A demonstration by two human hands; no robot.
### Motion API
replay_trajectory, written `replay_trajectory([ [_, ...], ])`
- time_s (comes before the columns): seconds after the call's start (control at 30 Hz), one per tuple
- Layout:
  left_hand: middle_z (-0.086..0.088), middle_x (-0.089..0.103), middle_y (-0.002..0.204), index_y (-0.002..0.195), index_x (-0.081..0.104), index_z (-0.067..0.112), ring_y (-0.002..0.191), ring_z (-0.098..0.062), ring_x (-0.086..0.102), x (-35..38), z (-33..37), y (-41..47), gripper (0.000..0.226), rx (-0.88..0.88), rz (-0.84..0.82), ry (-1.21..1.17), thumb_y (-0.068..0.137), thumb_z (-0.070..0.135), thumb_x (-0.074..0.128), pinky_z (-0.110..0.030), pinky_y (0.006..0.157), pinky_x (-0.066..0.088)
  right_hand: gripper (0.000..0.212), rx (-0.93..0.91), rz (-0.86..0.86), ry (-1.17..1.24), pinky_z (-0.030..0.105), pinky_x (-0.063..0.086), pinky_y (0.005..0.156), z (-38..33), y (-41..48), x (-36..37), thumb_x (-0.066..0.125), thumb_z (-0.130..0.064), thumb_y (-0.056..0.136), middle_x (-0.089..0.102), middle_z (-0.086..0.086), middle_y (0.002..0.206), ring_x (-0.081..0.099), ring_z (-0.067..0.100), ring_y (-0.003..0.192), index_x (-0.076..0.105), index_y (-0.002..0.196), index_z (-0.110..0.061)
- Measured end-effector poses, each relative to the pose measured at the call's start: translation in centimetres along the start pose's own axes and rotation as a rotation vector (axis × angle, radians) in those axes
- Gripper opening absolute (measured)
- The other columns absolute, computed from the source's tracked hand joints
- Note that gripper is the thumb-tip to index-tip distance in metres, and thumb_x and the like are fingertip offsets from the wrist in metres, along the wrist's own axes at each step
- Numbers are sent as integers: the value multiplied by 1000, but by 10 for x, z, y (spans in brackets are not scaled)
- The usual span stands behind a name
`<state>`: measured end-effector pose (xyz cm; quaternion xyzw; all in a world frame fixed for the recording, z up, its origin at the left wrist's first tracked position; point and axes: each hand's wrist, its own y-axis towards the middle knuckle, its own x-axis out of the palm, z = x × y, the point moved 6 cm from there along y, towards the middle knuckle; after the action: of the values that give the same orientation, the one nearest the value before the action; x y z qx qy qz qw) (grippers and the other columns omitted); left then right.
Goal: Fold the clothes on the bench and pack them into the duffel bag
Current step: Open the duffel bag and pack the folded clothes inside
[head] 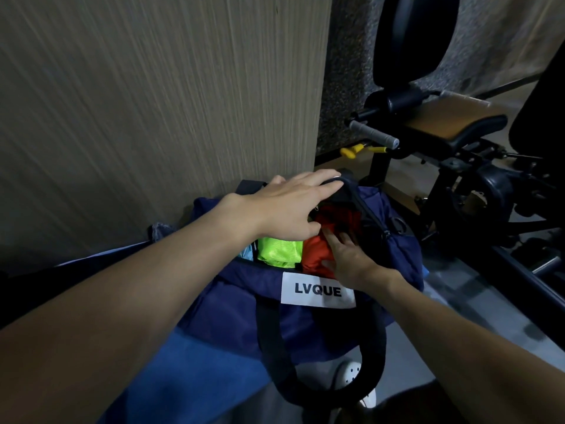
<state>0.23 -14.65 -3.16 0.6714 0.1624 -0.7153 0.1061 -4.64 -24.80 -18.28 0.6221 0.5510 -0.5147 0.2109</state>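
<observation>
Both hands work at the mouth of the navy fabric duffel bag (244, 301), which sits at about six o'clock in the view with its zip open and a white rectangular label (318, 290) reading LVQUE on its near side. Reaching in from eight o'clock, the left hand (287, 206) lies flat and open, fingers spread, over the far rim of the opening, its fingertips touching the black edge of the bag's top flap. From four o'clock, the right hand (348, 255) presses palm-down, fingers apart, on the folded orange-red garment (315, 255) packed inside the bag (it grips nothing that I can see). Just at nine o'clock of that garment, touching it, sits a folded neon yellow-green garment (278, 250), and a sliver of light blue cloth (246, 254) shows beyond it. One black webbing carry strap (275, 347) hangs down the near side. At two o'clock stands a black gym machine (458, 166) with a tan padded seat (452, 117); a wood-grain wall panel (153, 102) fills ten o'clock.
</observation>
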Motion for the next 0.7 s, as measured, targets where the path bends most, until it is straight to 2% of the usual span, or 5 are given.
replay_trajectory([
  [0.13,19,-5,164,160,7,28,152,-14,9,-2,-5,-1,80,-30,10,-30,96,26,54,-59,113,26,86,-91,256,-17,47,6,120,-20,-20,-14,56,-38,94,1,8,163,-6,26,150,-2,156,-23],
  [0.23,19,-4,164,160,8,28,152,-14,10,0,-7,-2,77,-20,33,-24,97,26,52,-55,114,26,89,-173,601,292,50,13,119,-31,-46,-37,58,-23,90,8,2,163,5,25,149,-2,156,-23],
  [0.33,16,0,165,159,14,28,150,-16,15,5,-13,-9,72,-29,50,6,97,30,51,-52,115,26,91,-192,667,421,50,13,119,-22,-49,-46,55,-5,86,14,7,160,9,32,146,-1,156,-22],
  [0.5,15,6,165,159,16,28,149,-13,19,2,-21,-22,72,-67,72,-21,97,36,52,-49,117,21,92,-252,513,488,31,22,117,-11,-45,-40,66,-4,84,27,9,154,25,23,144,11,155,-19],
  [0.7,18,6,165,159,15,32,148,-5,16,-7,-14,-20,79,-48,87,-65,86,51,39,-49,117,18,117,-38,170,288,44,22,118,4,-9,-6,81,-26,76,21,21,156,24,42,142,-6,154,-36],
])
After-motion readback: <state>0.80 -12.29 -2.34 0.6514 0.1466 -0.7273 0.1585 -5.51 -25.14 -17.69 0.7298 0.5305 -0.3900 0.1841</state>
